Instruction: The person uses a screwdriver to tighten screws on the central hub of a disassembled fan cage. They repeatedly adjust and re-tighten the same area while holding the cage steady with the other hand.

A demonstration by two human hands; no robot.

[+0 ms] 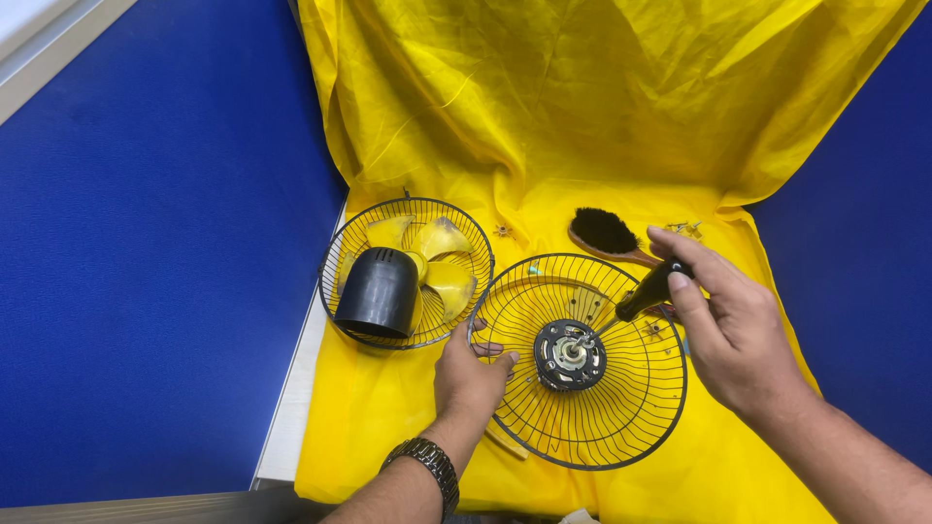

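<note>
Head view: our right hand (pixel 733 325) pinches the black handle of a screwdriver (pixel 649 291), fingers and thumb pressed around it, the shaft slanting down to the motor (pixel 570 355) at the hub of a round wire grille (pixel 621 427). That grille lies flat on the yellow cloth (pixel 544 116), near the cloth's front edge and right of its middle. Our left hand (pixel 469 374), a metal watch (pixel 427 464) on its wrist, rests on the grille's left rim with the fingers spread and curled over the wires, holding nothing else. Just beside the grille, toward the cloth's left edge, sits a second grille (pixel 335 254) touching or nearly touching the first, with yellowish fan blades (pixel 442 262) inside it and a black motor cover (pixel 378 292) lying on its left part. A dark-bristled brush (pixel 604 233) with a wooden handle lies behind the first grille, close to our right fingers. The cloth climbs the back, between blue walls (pixel 146 291).
</note>
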